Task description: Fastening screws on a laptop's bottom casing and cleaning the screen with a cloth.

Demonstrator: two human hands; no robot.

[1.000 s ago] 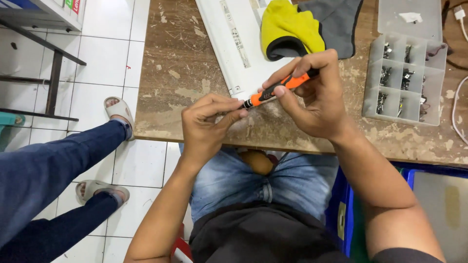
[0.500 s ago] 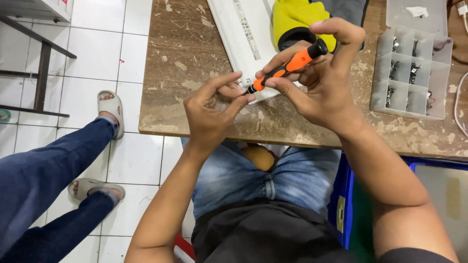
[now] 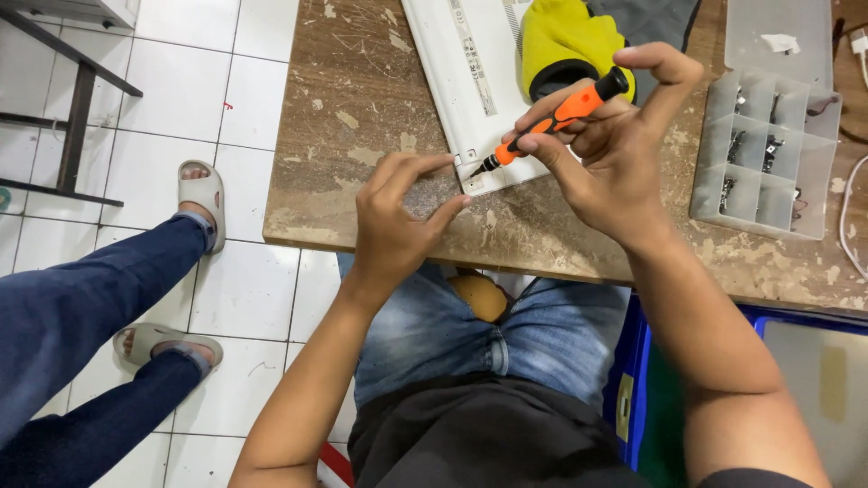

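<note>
Pinching an orange screwdriver [image 3: 553, 120] in right hand [image 3: 615, 154], thumb and fingers closed round the handle, forefinger arched over the cap. Tip down at the near corner of a white panel [image 3: 470, 81] lying on the wooden table [image 3: 362, 117]. Left hand [image 3: 398, 217] half-curled beside that corner, holding nothing visible. Likely seating the tip in a corner screw; calls for steady downward pressure.

A worn, scratched wooden tabletop [image 3: 362, 108] is carrying everything here. A white flat device casing [image 3: 452, 81] is lying directly on it, reaching toward the near edge. Just right of the casing, a yellow cloth [image 3: 561, 36] and a grey cloth [image 3: 655, 23] are resting at the far edge. Further right of the casing, a clear compartment box [image 3: 768, 154] is sitting, holding small dark parts.
</note>
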